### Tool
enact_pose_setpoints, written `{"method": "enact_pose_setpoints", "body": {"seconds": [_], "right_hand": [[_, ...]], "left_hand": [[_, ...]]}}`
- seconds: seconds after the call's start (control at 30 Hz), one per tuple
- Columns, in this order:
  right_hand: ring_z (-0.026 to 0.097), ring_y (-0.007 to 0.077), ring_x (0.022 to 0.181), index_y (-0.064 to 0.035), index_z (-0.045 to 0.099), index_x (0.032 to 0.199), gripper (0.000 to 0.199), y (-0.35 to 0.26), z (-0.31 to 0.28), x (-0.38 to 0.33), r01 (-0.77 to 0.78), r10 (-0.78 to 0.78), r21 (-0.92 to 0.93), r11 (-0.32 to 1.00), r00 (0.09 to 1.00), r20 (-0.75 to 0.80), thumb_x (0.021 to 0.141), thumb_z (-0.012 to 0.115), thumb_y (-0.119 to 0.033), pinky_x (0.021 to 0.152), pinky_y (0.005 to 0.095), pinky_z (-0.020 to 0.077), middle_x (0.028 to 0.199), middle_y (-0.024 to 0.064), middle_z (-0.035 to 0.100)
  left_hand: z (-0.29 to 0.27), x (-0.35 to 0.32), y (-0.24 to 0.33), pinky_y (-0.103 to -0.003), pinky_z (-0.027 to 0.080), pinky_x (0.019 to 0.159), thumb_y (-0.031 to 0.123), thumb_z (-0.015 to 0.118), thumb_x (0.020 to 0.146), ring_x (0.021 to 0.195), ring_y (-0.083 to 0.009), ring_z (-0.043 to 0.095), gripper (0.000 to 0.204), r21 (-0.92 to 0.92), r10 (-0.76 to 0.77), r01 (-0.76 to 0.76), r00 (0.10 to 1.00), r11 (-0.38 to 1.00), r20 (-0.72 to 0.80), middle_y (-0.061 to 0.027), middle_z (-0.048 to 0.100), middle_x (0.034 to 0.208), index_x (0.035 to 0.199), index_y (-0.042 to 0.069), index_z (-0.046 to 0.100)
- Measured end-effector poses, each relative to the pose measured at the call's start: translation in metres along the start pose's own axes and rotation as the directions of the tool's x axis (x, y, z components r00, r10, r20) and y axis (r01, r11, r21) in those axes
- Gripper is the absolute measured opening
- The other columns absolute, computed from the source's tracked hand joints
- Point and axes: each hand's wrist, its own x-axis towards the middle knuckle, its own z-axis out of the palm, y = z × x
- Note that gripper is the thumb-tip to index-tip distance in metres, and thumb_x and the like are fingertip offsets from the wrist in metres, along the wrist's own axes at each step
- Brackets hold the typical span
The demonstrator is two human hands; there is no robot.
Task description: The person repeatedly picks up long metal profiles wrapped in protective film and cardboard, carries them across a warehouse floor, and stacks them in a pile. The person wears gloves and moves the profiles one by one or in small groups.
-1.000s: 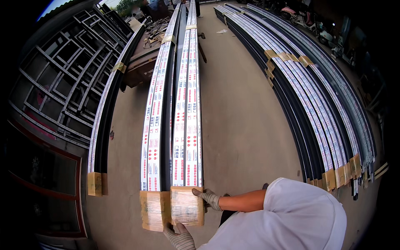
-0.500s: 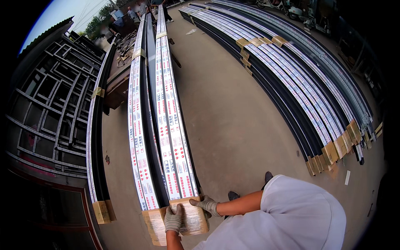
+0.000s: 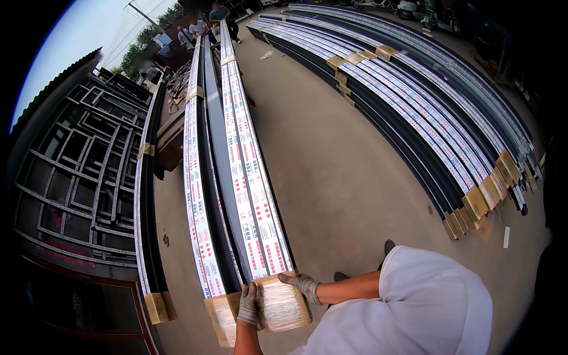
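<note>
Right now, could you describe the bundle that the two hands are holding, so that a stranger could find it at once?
Start at the dark metal frames stacked on the left; beside them several long bundles run across the concrete floor. The one meant is the bundle nearest the open floor, white film with red print. Unlike its neighbours, its wrapped near end is gripped by the gloved left hand and right hand.

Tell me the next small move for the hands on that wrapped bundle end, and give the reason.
Probably a short lift of the near end. The left hand and right hand, both gloved, already clasp the plastic-wrapped end cap of the long profile bundle from either side, and it lies close against the neighbouring bundle.
</note>
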Motion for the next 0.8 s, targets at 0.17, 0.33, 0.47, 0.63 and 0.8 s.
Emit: {"method": "enact_pose_setpoints", "body": {"seconds": [0.17, 0.33, 0.47, 0.63, 0.8], "right_hand": [[0.067, 0.0258, 0.098, -0.0029, 0.059, 0.122, 0.071, -0.023, -0.037, -0.050, 0.107, -0.100, 0.090, 0.990, 0.992, -0.080, 0.073, 0.086, -0.047, 0.084, 0.0396, 0.0566, 0.111, 0.0121, 0.068], [0.068, 0.0264, 0.096, -0.0022, 0.061, 0.120, 0.066, -0.044, -0.106, -0.088, 0.127, -0.115, 0.081, 0.989, 0.984, -0.136, 0.076, 0.083, -0.046, 0.084, 0.0382, 0.0563, 0.110, 0.0137, 0.069], [0.069, 0.0257, 0.093, 0.0012, 0.062, 0.117, 0.065, -0.077, -0.161, -0.154, 0.185, -0.172, 0.069, 0.980, 0.971, -0.167, 0.078, 0.081, -0.047, 0.082, 0.0384, 0.0562, 0.107, 0.0150, 0.069], [0.069, 0.0261, 0.090, 0.0029, 0.063, 0.117, 0.064, -0.114, -0.284, -0.198, 0.182, -0.171, 0.042, 0.982, 0.965, -0.198, 0.080, 0.080, -0.046, 0.080, 0.0362, 0.0561, 0.105, 0.0148, 0.070], [0.070, 0.0274, 0.086, 0.0052, 0.063, 0.114, 0.067, -0.161, -0.402, -0.283, 0.185, -0.176, 0.004, 0.983, 0.940, -0.293, 0.078, 0.081, -0.047, 0.078, 0.0379, 0.0574, 0.102, 0.0170, 0.071]], "left_hand": [[0.051, 0.011, -0.027, -0.039, 0.049, 0.096, 0.053, 0.067, 0.090, 0.113, -0.0251, 0.060, 0.072, -0.090, -0.156, 0.182, 0.958, 0.979, 0.240, -0.0122, 0.062, 0.123, 0.135, 0.000, 0.049], [0.142, -0.013, -0.040, -0.040, 0.052, 0.098, 0.058, 0.065, 0.088, 0.114, -0.0275, 0.061, 0.076, -0.239, -0.109, 0.227, 0.900, 0.944, 0.422, -0.0145, 0.060, 0.128, 0.138, 0.003, 0.046], [0.233, -0.042, -0.047, -0.041, 0.050, 0.101, 0.060, 0.064, 0.087, 0.118, -0.0280, 0.059, 0.079, -0.230, -0.117, 0.270, 0.847, 0.935, 0.519, -0.0147, 0.059, 0.130, 0.139, 0.004, 0.045], [0.360, -0.061, -0.084, -0.041, 0.049, 0.103, 0.064, 0.064, 0.085, 0.120, -0.0280, 0.058, 0.085, -0.177, -0.147, 0.284, 0.826, 0.942, 0.545, -0.0149, 0.057, 0.133, 0.143, 0.006, 0.040], [0.508, -0.099, -0.119, -0.039, 0.047, 0.103, 0.067, 0.064, 0.084, 0.121, -0.0253, 0.057, 0.085, -0.069, -0.241, 0.315, 0.835, 0.947, 0.495, -0.0120, 0.058, 0.132, 0.142, 0.008, 0.044]]}}
